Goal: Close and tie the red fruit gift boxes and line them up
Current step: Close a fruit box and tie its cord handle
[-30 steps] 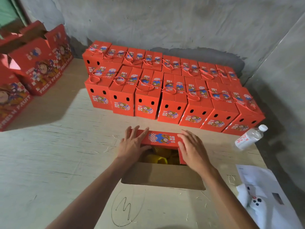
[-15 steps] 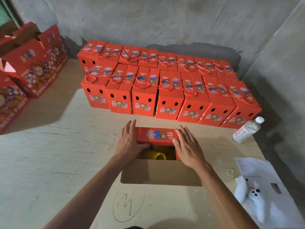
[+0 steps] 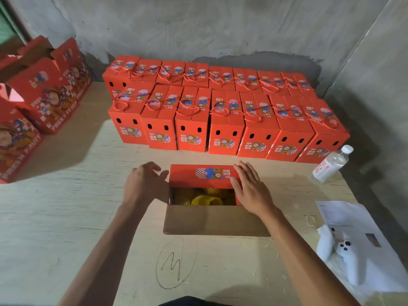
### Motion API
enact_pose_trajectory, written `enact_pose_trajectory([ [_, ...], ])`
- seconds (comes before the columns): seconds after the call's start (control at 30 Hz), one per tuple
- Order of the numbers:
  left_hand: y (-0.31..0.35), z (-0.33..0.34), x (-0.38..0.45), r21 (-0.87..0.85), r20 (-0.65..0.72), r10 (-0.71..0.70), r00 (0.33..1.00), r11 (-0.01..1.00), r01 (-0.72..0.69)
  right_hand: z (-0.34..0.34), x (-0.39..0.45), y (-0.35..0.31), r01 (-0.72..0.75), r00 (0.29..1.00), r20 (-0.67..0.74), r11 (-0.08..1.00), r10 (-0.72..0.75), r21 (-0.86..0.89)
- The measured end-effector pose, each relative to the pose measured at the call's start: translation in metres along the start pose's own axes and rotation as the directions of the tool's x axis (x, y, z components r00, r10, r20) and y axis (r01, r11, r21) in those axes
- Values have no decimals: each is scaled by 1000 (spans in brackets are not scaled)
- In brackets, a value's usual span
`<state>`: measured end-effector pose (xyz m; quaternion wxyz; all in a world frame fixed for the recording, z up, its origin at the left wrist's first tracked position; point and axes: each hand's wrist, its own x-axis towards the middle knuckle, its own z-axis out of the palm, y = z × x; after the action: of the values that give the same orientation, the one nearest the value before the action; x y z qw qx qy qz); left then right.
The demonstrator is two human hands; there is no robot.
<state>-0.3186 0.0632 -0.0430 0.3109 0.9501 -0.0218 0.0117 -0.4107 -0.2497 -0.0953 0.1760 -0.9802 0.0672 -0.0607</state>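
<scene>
While half-open, box [image 3: 203, 176] between hands [image 3: 250, 191].

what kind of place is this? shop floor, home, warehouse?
Probably a small fruit-packing or storage room, not a shop. Two rows of tied red gift boxes stand against a bare concrete wall on a plywood surface, and the open box under the hands holds fruit in yellow foam netting.

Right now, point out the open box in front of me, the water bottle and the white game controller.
open box [image 3: 202, 173]: head view, on its folded-down red far flap.
water bottle [image 3: 329, 165]: head view, on the labelled middle of its body.
white game controller [image 3: 350, 250]: head view, on its top face by the dark buttons.
</scene>
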Motion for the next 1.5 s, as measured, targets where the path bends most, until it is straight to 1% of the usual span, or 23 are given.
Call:
enact_pose_trajectory([
  [0.07, 16, 0, -3, -80, -36, 91, 995, 992, -94, 1, 1, 1, -17, 1000, 17, 1000, 17, 7],
  [0.13, 28, 11, -14, -129, 5, 181, 983, 975, -179, 1, 1, 1, -23, 999, 25, 1000, 23, 3],
  [0.2, 26, 30, -25, -211, 40, 213, 976, 957, -200, 0, -1, 0, -2, 1000, -3, 1000, 2, 5],
  [0.27, 16, 46, -34, -296, 15, 234, 972, 930, -219, 1, -2, 0, 16, 999, -37, 1000, -16, 9],
  [0.37, 7, 58, -38, -280, -32, 347, 937, 897, -342, 1, -2, -1, 14, 999, -47, 1000, -13, 21],
  [0.43, 6, 60, -36, -284, -30, 395, 918, 877, -387, 1, -2, 0, 17, 999, -47, 999, -14, 45],
  [0.5, 5, 61, -36, -284, -15, 395, 919, 879, -382, 1, -3, 1, 17, 999, -42, 997, -14, 75],
  [0.57, 5, 62, -36, -247, -3, 369, 929, 900, -358, 2, -3, 1, 18, 999, -37, 994, -14, 104],
  [0.63, 3, 63, -35, -211, 50, 325, 944, 928, -308, 3, -3, 2, 9, 999, -38, 991, -4, 133],
  [0.67, 1, 64, -33, -236, 93, 320, 943, 927, -291, 3, -4, 2, 2, 999, -42, 990, 4, 142],
  [0.77, -6, 64, -26, -384, 215, 359, 908, 886, -259, 7, -7, 2, -14, 997, -67, 988, 24, 154],
  [0.83, -9, 66, -23, -384, 231, 373, 899, 884, -268, 9, -9, 2, -14, 996, -86, 987, 28, 163],
  [0.93, -8, 69, -26, -376, 173, 372, 912, 881, -288, 8, -11, 0, -28, 991, -125, 978, 55, 206],
  [1.0, -10, 69, -30, -389, 113, 378, 919, 868, -310, 7, -16, 0, -37, 978, -189, 961, 91, 273],
  [1.07, -11, 69, -33, -393, 54, 392, 918, 854, -342, 6, -23, 0, -4, 960, -258, 931, 105, 366],
  [1.17, -11, 66, -37, -341, -54, 419, 906, 845, -411, 12, -41, 4, 68, 933, -341, 875, 115, 480],
  [1.2, -10, 65, -38, -341, -69, 414, 908, 845, -412, 15, -49, 6, 66, 929, -341, 845, 141, 530],
  [1.27, -10, 62, -42, -354, -77, 407, 910, 842, -407, 18, -64, 7, 2, 925, -288, 755, 248, 656],
  [1.3, -10, 61, -44, -351, -78, 409, 909, 842, -409, 19, -71, 6, -17, 916, -283, 730, 285, 683],
  [1.37, -13, 59, -46, -344, -76, 412, 908, 844, -412, 20, -80, 4, 5, 899, -333, 753, 285, 658],
  [1.43, -19, 56, -51, -317, -84, 429, 899, 844, -432, 18, -83, 4, 63, 898, -381, 796, 217, 602],
  [1.5, -29, 53, -54, -267, -88, 454, 887, 847, -460, 17, -85, 6, 61, 914, -355, 798, 197, 600],
])
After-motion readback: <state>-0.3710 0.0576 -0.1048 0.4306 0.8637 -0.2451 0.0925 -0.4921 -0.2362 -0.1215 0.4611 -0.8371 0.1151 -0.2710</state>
